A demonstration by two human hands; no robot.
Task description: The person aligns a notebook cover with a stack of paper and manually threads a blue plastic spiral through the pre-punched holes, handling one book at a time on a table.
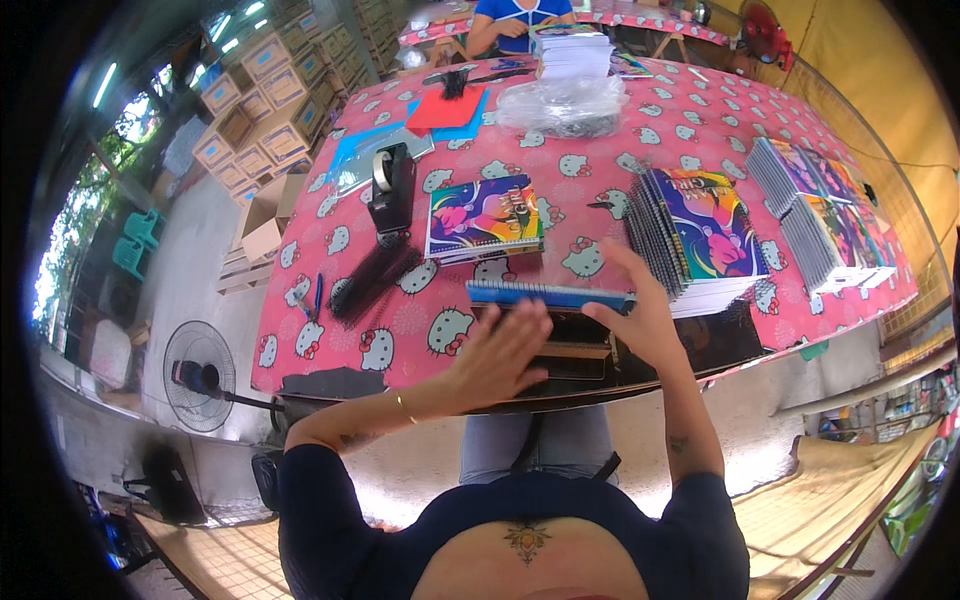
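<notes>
A spiral-bound notebook (548,296) with a blue edge lies across the near edge of the table, seen almost edge-on. My left hand (505,345) is at its near side, fingers stretched out and pressed to nothing I can make out. My right hand (645,315) is at the notebook's right end, thumb and fingers spread apart; whether it touches the notebook I cannot tell. Just beyond lies a small stack of colourful spiral notebooks (485,215). Right of my right hand stands a taller stack of such notebooks (710,225), with black coils along its left side.
A black tape dispenser (392,190) and a bundle of black binding coils (372,280) lie to the left. More notebook stacks (825,215) stand far right. Clear plastic wrap (562,105) and a red sheet (440,108) lie farther back. A person (520,25) sits across the table.
</notes>
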